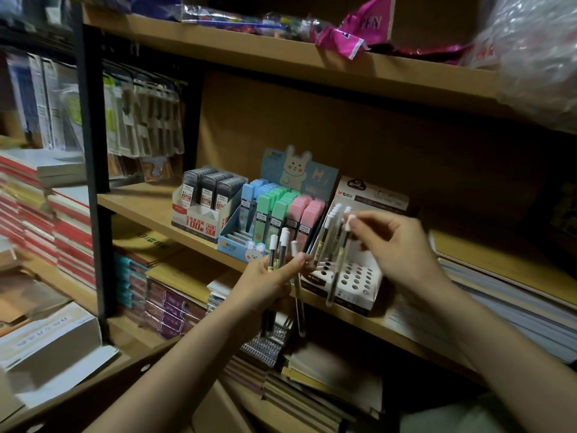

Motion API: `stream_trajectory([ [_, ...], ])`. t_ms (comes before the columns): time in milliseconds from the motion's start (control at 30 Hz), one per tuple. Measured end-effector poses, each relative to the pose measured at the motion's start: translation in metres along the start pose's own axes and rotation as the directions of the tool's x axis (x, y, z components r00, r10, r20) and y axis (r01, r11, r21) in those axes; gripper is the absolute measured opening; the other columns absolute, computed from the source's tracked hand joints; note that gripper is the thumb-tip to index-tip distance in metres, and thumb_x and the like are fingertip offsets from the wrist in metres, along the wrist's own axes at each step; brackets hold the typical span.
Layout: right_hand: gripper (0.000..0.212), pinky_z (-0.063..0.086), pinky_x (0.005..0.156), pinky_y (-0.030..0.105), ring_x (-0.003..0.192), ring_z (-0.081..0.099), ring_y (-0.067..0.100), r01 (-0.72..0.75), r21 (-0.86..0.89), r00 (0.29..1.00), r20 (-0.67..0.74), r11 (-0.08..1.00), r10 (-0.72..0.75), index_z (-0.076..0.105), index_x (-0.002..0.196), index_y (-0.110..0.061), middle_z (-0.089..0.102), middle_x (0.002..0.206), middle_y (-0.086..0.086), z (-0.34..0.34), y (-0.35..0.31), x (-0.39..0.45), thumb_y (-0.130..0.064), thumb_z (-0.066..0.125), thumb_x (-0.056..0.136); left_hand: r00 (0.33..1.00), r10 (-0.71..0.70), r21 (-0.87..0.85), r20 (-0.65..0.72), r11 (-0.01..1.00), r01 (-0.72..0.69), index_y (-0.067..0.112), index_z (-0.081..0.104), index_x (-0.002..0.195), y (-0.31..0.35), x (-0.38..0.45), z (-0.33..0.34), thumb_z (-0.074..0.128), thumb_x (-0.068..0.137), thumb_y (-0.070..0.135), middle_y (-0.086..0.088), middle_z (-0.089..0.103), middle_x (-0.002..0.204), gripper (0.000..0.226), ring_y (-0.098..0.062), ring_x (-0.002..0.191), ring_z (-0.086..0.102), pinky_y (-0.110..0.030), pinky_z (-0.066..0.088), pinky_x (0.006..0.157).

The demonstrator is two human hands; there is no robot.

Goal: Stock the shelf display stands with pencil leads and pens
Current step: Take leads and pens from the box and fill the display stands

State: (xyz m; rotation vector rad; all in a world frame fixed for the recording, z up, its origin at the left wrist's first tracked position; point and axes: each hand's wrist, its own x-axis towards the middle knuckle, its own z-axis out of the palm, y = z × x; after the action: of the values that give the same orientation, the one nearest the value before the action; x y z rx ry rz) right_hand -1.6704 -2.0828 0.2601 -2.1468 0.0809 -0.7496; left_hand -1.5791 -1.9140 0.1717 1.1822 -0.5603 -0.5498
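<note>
My left hand (274, 278) grips a small bunch of clear white-capped pens (282, 245) in front of the middle shelf. My right hand (396, 242) pinches the white cap of one pen (338, 260), which hangs over the white perforated pen stand (359, 281). Several pens stand in the stand's left holes (331, 223). To its left stands the rabbit display (274, 210) with blue, green and pink pencil lead cases, then a white box of black lead cases (207, 195).
The wooden shelf board (150, 204) carries the three stands. Stacked notebooks (515, 307) lie to the right, red-edged books (62, 229) to the left, and more paper goods fill the shelf below. Plastic-wrapped items hang over the upper shelf edge (343, 35).
</note>
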Motion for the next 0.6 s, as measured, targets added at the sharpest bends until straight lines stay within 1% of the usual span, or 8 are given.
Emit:
stream_trajectory([
  [33, 0.019, 0.054, 0.071, 0.015, 0.084, 0.066, 0.002, 0.041, -0.013, 0.999, -0.035, 0.999, -0.042, 0.068, 0.1, -0.031, 0.07, 0.097, -0.012, -0.005, -0.001, 0.004, -0.016, 0.06, 0.094, 1.0, 0.001, -0.009, -0.017, 1.0, -0.002, 0.018, 0.072, 0.105, 0.0, 0.0, 0.0, 0.063, 0.086, 0.039, 0.002, 0.071, 0.073, 0.03, -0.003, 0.043, 0.033, -0.015, 0.028, 0.039],
  [67, 0.02, 0.054, 0.073, 0.014, 0.085, 0.066, 0.001, 0.074, -0.024, 0.995, -0.064, 0.997, -0.076, 0.067, 0.102, -0.03, 0.069, 0.099, -0.012, -0.008, 0.0, 0.008, -0.014, 0.058, 0.095, 1.0, -0.004, -0.016, -0.028, 1.0, 0.004, 0.019, 0.07, 0.108, 0.0, 0.001, 0.001, 0.061, 0.088, 0.038, -0.001, 0.074, 0.086, 0.029, -0.004, 0.043, 0.033, -0.016, 0.027, 0.039],
  [100, 0.02, 0.054, 0.076, 0.015, 0.087, 0.066, 0.002, 0.096, -0.037, 0.991, -0.088, 0.995, -0.099, 0.066, 0.105, -0.027, 0.068, 0.1, -0.01, -0.009, 0.001, 0.013, -0.013, 0.057, 0.095, 0.999, -0.016, -0.019, -0.03, 1.0, 0.016, 0.02, 0.069, 0.11, 0.0, 0.002, 0.002, 0.061, 0.087, 0.038, -0.001, 0.074, 0.09, 0.03, -0.004, 0.044, 0.034, -0.016, 0.027, 0.04],
  [233, 0.019, 0.056, 0.089, 0.033, 0.096, 0.066, 0.012, 0.104, -0.023, 0.985, -0.136, 0.994, -0.107, 0.065, 0.111, -0.017, 0.067, 0.101, -0.003, -0.001, 0.01, 0.024, -0.01, 0.054, 0.097, 0.997, -0.072, -0.046, -0.027, 0.996, 0.071, 0.014, 0.068, 0.11, -0.003, 0.002, 0.005, 0.067, 0.075, 0.042, 0.001, 0.063, 0.072, 0.045, -0.004, 0.045, 0.038, -0.017, 0.027, 0.04],
  [300, 0.018, 0.055, 0.092, 0.038, 0.098, 0.066, 0.015, 0.099, 0.01, 0.984, -0.15, 0.995, -0.096, 0.065, 0.109, -0.017, 0.067, 0.102, -0.001, 0.004, 0.015, 0.027, -0.009, 0.053, 0.097, 0.995, -0.088, -0.056, -0.042, 0.995, 0.086, 0.014, 0.069, 0.11, -0.004, 0.002, 0.004, 0.067, 0.081, 0.038, -0.001, 0.056, 0.072, 0.038, -0.005, 0.045, 0.036, -0.017, 0.026, 0.04],
  [367, 0.018, 0.055, 0.092, 0.038, 0.097, 0.066, 0.013, 0.096, 0.036, 0.983, -0.161, 0.995, -0.089, 0.065, 0.106, -0.019, 0.067, 0.102, -0.003, 0.007, 0.018, 0.027, -0.009, 0.053, 0.097, 0.993, -0.1, -0.075, -0.064, 0.993, 0.095, 0.013, 0.07, 0.108, -0.005, 0.003, 0.003, 0.063, 0.089, 0.032, -0.001, 0.053, 0.07, 0.027, -0.005, 0.045, 0.035, -0.017, 0.026, 0.04],
  [500, 0.021, 0.055, 0.092, 0.039, 0.099, 0.066, 0.012, 0.108, 0.025, 0.984, -0.145, 0.994, -0.103, 0.065, 0.101, -0.028, 0.068, 0.102, -0.005, 0.007, 0.02, 0.027, -0.011, 0.053, 0.098, 0.988, -0.136, -0.114, -0.074, 0.985, 0.127, 0.007, 0.063, 0.117, -0.004, 0.004, -0.002, 0.059, 0.094, 0.02, 0.005, 0.058, 0.062, 0.027, -0.003, 0.043, 0.041, -0.016, 0.031, 0.038],
  [600, 0.02, 0.055, 0.092, 0.038, 0.1, 0.065, 0.01, 0.119, -0.005, 0.985, -0.129, 0.993, -0.119, 0.065, 0.104, -0.027, 0.068, 0.103, -0.005, 0.006, 0.022, 0.025, -0.013, 0.052, 0.099, 0.989, -0.136, -0.094, -0.053, 0.987, 0.131, 0.003, 0.062, 0.117, -0.002, 0.005, -0.006, 0.056, 0.094, 0.013, 0.005, 0.06, 0.06, 0.025, -0.002, 0.043, 0.048, -0.014, 0.036, 0.038],
])
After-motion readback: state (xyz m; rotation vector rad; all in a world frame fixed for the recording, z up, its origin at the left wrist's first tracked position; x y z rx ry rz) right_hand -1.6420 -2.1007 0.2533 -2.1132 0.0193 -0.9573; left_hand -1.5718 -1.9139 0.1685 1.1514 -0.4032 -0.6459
